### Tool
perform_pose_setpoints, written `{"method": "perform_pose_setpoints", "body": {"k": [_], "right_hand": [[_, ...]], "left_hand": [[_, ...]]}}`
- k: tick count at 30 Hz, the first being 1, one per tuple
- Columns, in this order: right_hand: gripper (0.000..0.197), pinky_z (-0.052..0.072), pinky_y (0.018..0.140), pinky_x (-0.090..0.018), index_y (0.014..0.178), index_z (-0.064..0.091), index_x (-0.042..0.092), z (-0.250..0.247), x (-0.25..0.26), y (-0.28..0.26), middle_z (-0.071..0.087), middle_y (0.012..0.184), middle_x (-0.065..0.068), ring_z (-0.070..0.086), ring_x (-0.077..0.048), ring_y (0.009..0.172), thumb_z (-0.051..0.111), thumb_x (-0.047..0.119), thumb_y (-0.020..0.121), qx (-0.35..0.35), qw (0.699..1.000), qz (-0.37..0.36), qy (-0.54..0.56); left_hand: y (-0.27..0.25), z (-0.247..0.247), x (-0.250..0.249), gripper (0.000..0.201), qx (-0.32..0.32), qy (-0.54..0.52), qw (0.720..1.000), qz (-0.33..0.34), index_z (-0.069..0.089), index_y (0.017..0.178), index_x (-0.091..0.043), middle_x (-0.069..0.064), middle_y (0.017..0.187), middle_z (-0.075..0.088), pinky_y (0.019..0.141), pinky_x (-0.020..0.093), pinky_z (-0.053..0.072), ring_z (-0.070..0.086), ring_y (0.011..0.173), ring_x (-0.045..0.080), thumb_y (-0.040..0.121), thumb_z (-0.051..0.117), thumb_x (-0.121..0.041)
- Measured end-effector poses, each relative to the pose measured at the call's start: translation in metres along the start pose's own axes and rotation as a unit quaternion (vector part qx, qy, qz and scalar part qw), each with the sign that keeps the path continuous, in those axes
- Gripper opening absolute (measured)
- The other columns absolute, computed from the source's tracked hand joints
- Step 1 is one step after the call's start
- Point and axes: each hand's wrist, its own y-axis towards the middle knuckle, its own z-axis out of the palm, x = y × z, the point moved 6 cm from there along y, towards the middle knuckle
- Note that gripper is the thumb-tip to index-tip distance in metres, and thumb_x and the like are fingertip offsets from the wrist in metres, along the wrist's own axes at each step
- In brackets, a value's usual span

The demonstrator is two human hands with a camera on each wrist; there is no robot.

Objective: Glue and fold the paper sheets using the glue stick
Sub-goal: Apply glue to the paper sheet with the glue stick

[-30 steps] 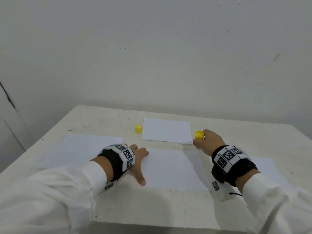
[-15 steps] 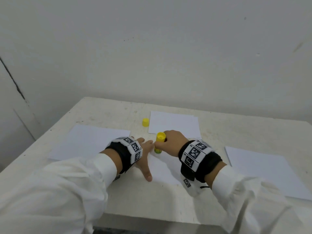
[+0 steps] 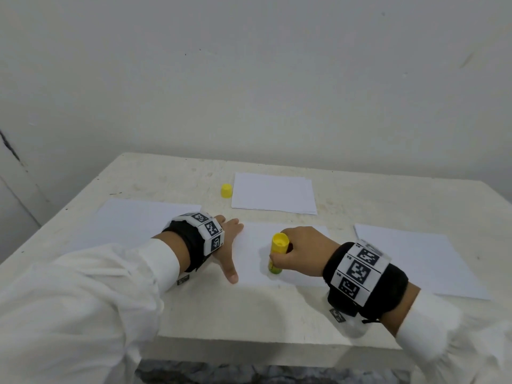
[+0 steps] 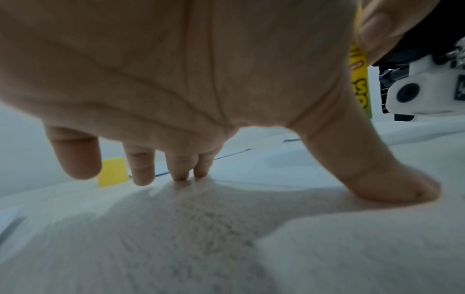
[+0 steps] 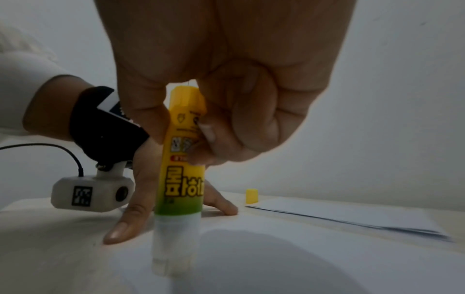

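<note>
Glue stick [image 3: 278, 253] stands upright on the sheet [image 3: 255, 261], gripped by right hand [image 3: 303, 252]; left hand [image 3: 228, 245] flat beside.

My table [image 3: 277, 322] is a white, rough-topped slab against a pale wall. Four lots of white paper lie flat on it: one sheet at my left [image 3: 133, 217], one in front of me [image 3: 249, 261], one at my right [image 3: 415, 259], and what looks like a thin stack [image 3: 273, 194] farther back. A yellow cap [image 3: 226, 190] stands just left of that stack.
</note>
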Motion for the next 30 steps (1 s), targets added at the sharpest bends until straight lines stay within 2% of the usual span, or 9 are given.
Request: {"method": "perform_pose_setpoints", "body": {"k": [4,7,9,11,15,18,22,26,30], "right_hand": [[0.025,0.034,0.057,-0.024,0.069,0.047,0.011,-0.013,-0.035,-0.020,0.047,0.068,0.002,0.041,-0.012,0.062,0.061,0.027,0.082,-0.014,0.999,0.034,0.007],[0.026,0.033,0.056,-0.023,0.067,0.047,0.012,-0.023,-0.057,-0.034,0.046,0.066,0.003,0.040,-0.011,0.059,0.062,0.027,0.083,-0.029,0.998,0.063,0.008],[0.023,0.034,0.057,-0.024,0.072,0.050,0.010,-0.028,-0.068,-0.041,0.049,0.070,0.001,0.042,-0.012,0.062,0.062,0.026,0.083,-0.032,0.996,0.079,0.012],[0.022,0.035,0.057,-0.024,0.075,0.052,0.010,-0.034,-0.077,-0.043,0.050,0.072,0.000,0.044,-0.012,0.063,0.062,0.026,0.084,-0.033,0.995,0.095,0.006],[0.027,0.031,0.052,-0.024,0.066,0.046,0.014,-0.064,-0.090,-0.025,0.045,0.064,0.001,0.041,-0.012,0.057,0.061,0.026,0.085,-0.110,0.984,0.134,0.032],[0.034,0.030,0.051,-0.026,0.060,0.040,0.014,-0.078,-0.097,0.001,0.041,0.061,-0.001,0.039,-0.014,0.056,0.059,0.026,0.086,-0.146,0.974,0.168,0.047],[0.035,0.029,0.050,-0.025,0.060,0.037,0.014,-0.072,-0.104,0.028,0.038,0.061,-0.001,0.037,-0.014,0.054,0.057,0.026,0.086,-0.126,0.970,0.204,0.042],[0.034,0.028,0.050,-0.025,0.060,0.037,0.015,-0.069,-0.108,0.035,0.038,0.061,0.000,0.037,-0.015,0.055,0.058,0.026,0.085,-0.123,0.970,0.205,0.041],[0.034,0.027,0.050,-0.025,0.061,0.037,0.014,-0.070,-0.109,0.036,0.038,0.061,0.000,0.036,-0.014,0.054,0.057,0.025,0.085,-0.119,0.973,0.197,0.033]], "left_hand": [[-0.002,-0.002,0.000,0.138,-0.002,-0.013,1.000,0.000,0.001,0.152,-0.026,-0.005,0.159,0.006,0.116,0.049,0.015,0.010,0.145,0.022,0.047,0.077,-0.074],[0.001,-0.003,0.000,0.145,-0.004,-0.025,1.000,-0.014,0.009,0.148,-0.033,-0.002,0.149,0.029,0.111,0.048,0.027,0.029,0.137,0.023,0.028,0.076,-0.078],[0.007,0.000,0.001,0.148,-0.005,-0.028,0.999,-0.017,0.014,0.145,-0.037,-0.005,0.144,0.032,0.108,0.049,0.030,0.033,0.133,0.023,0.014,0.069,-0.082],[0.010,0.001,0.001,0.149,-0.011,-0.014,1.000,-0.012,0.017,0.143,-0.039,-0.008,0.145,0.030,0.108,0.049,0.029,0.030,0.134,0.021,0.011,0.065,-0.086],[0.006,-0.005,-0.005,0.128,-0.028,0.022,0.999,0.009,0.019,0.147,-0.031,-0.008,0.149,0.021,0.113,0.046,0.018,0.016,0.140,0.019,0.041,0.077,-0.076],[0.007,-0.008,-0.008,0.128,-0.026,0.038,0.999,0.003,0.021,0.145,-0.030,-0.009,0.146,0.026,0.113,0.045,0.018,0.020,0.138,0.017,0.039,0.077,-0.076],[0.007,-0.014,-0.012,0.133,-0.027,0.037,0.999,-0.019,0.018,0.144,-0.027,-0.005,0.143,0.033,0.112,0.043,0.021,0.029,0.134,0.018,0.036,0.081,-0.072],[0.007,-0.036,-0.040,0.126,-0.059,0.021,0.998,0.015,0.015,0.149,-0.023,-0.002,0.151,0.025,0.115,0.043,0.020,0.024,0.139,0.021,0.050,0.080,-0.068],[0.023,-0.054,-0.098,0.108,-0.081,-0.024,0.993,0.087,0.022,0.150,-0.022,0.002,0.153,0.025,0.113,0.044,0.027,0.028,0.139,0.026,0.065,0.073,-0.065]]}}
